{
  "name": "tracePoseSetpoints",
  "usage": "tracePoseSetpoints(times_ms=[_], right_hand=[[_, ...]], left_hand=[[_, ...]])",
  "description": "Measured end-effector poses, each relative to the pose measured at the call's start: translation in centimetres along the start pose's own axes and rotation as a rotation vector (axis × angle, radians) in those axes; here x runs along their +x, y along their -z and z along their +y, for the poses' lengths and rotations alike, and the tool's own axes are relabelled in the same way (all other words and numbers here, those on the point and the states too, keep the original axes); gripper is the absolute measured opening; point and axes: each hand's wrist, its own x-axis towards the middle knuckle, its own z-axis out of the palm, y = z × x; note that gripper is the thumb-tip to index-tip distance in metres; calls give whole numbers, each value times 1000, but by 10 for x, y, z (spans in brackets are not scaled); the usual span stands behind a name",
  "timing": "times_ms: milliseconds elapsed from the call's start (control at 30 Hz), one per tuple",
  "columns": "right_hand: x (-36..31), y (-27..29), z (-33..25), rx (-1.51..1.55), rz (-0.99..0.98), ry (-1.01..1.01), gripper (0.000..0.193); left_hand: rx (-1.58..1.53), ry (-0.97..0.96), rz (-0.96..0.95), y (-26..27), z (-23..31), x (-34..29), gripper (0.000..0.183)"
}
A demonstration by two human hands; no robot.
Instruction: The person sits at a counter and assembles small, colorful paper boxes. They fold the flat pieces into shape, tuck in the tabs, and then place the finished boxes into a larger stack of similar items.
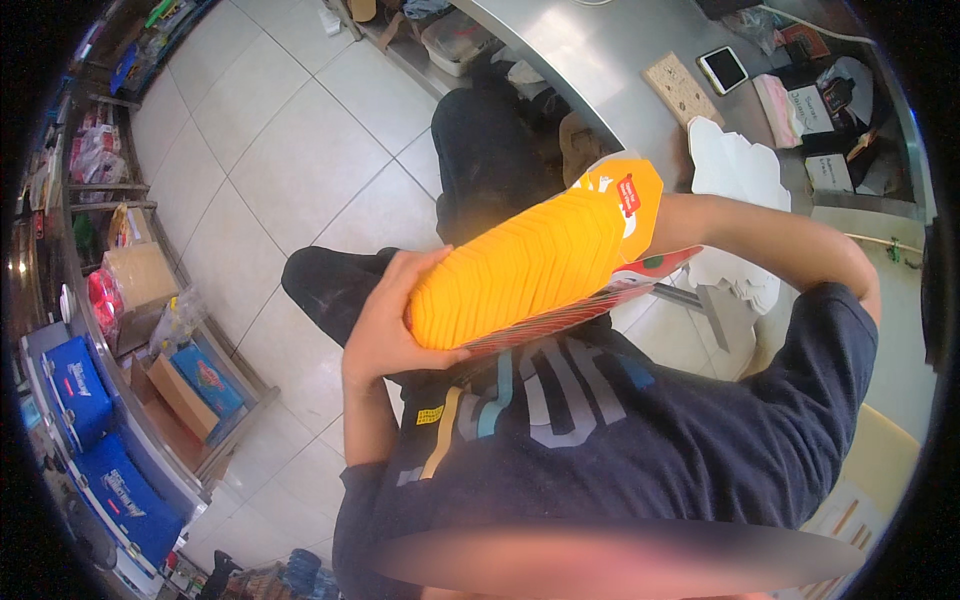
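Observation:
A long stack of yellow nested card pieces [520,270] lies slantwise across the front of my body. The piece at its upper right end bears a red label and white print. My left hand [390,315] is closed around the lower left end, thumb underneath and fingers over the far side. My right forearm comes in from the right and passes behind the upper right end, so my right hand and its fingers are hidden there. Along the stack's underside run red and white printed edges, and a red and green printed flap [655,265] sticks out beneath the right end.
A metal table [620,60] at the upper right carries a phone [723,70], a beige perforated block [682,88] and a pile of white scalloped sheets [738,165]. Shelves with cardboard boxes [140,275] and blue bags [125,495] line the left. Tiled floor [300,130] lies between.

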Motion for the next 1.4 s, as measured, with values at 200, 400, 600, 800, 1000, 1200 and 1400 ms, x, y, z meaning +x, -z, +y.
tracePoseSetpoints(times_ms=[200, 400, 600, 800, 1000, 1200, 1400], right_hand=[[-5, 23, 27, -80, -40, 371, 44], [9, -6, 27, -342, 0, 453, 40], [17, -25, 19, -219, -74, 327, 36], [50, -46, 25, -398, -14, 558, 41], [59, -58, 20, -420, -48, 352, 40], [20, -21, -26, -457, 58, 394, 33], [-86, 42, 10, 25, 1031, 516, 19]], left_hand=[[-103, 65, 7, -3, -12, -10, 107], [-231, 22, 10, -9, -21, -7, 104], [-190, 27, -22, -11, -19, -7, 103], [-145, 49, -40, -9, -16, -9, 103], [-185, 78, -69, -10, -21, -17, 104], [-203, 22, 11, 3, -24, -12, 108], [-317, -179, 386, 16, -12, 62, 127]])
